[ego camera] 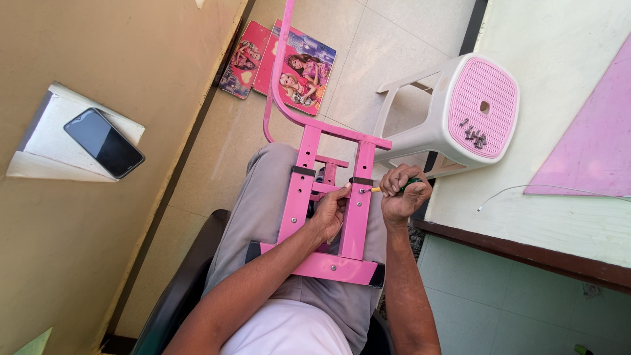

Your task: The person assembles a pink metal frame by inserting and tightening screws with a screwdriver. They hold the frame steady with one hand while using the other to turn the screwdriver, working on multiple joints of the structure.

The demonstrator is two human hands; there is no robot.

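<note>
A pink painted metal frame (327,197), built of flat rectangular bars with black plastic caps and a curved tube running to the top of the picture, lies across the person's lap at the centre of the frame. The right hand (404,194) is closed around a green-handled screwdriver (394,188), whose yellow shaft points at a screw on the frame's right upright. The left hand (330,213) grips the cross-piece between the two uprights, fingers curled around it from behind.

To drive the screw well, as I judge it, the shaft should stay square to the bar and pressed firmly in, while the left hand holds the frame against the thigh so it cannot twist; the glossy paint looks slippery.

The grey trousers (263,210) under the frame are soft cloth. Right of centre, a white plastic stool with a pink perforated seat (483,105) lies on its side, with a small heap of grey metal screws (474,135) on the seat. At upper centre, two pink printed panels showing dolls (289,62) rest on the pale glossy tiled floor (368,59). In the left part of the picture, a black smartphone (104,142) sits on a white ledge (39,151) set into a tan wall.
</note>
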